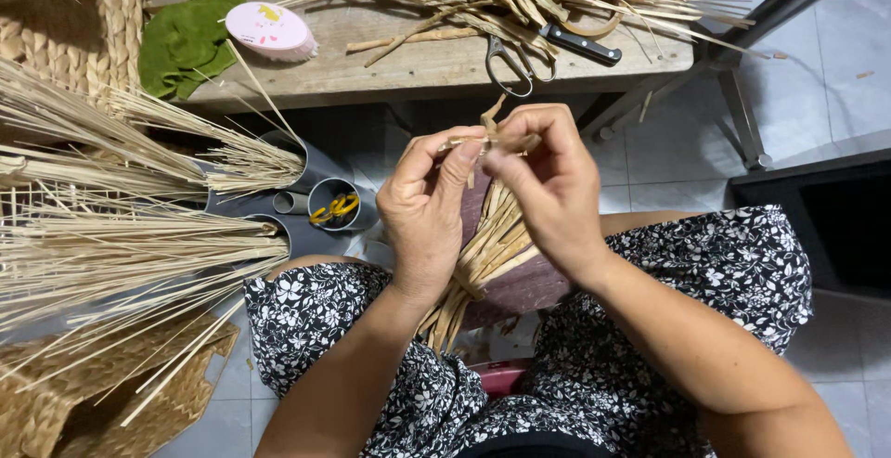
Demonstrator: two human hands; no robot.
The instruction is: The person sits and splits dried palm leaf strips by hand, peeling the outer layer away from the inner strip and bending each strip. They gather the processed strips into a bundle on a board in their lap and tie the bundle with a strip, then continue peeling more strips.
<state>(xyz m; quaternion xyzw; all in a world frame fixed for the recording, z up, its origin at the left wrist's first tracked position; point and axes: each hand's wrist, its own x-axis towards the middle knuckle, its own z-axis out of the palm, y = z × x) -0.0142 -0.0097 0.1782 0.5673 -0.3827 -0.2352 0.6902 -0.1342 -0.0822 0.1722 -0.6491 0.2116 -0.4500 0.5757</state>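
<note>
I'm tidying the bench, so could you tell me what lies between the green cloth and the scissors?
In the head view, a pink oval container lies beside the green cloth, then bare wooden bench up to the scissors.

Evenly and softly lit from above, no glare. Deep shadow under the wooden surface (418, 68). Sharp at centre; slight wide-angle bending at the edges, mild softness on the straw (111, 254) at left.

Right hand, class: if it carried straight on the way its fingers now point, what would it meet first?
The right hand points left toward the left hand. Its fingertips would first meet the dried straw strip pinched between both hands, then almost at once the left hand's fingertips, which look to be touching already; depth is hard to judge.
</note>
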